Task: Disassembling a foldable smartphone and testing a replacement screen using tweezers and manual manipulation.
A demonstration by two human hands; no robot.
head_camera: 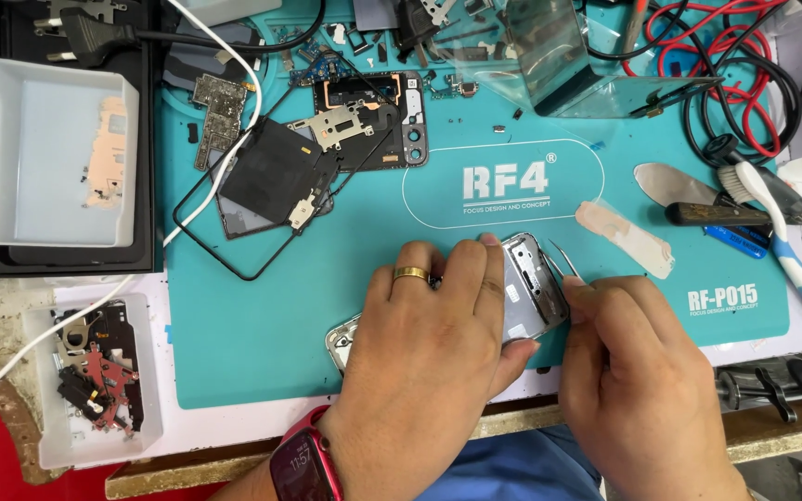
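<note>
My left hand [433, 348], with a gold ring and a pink-strapped watch on the wrist, lies over an opened silver phone frame [531, 288] and grips it on the teal work mat [262, 325]. Its lower end [341, 339] shows left of my palm. My right hand [642, 380] holds thin metal tweezers [565, 260], whose tips rest at the frame's upper right edge. Most of the phone is hidden under my left hand.
Loose phone parts lie at the mat's back: a black back cover [276, 176], a circuit board [220, 102], a second opened phone [373, 116]. White trays [58, 158] [95, 380] stand at left. Red and black cables [744, 74], a spudger [675, 186] and a brush [791, 250] lie at right.
</note>
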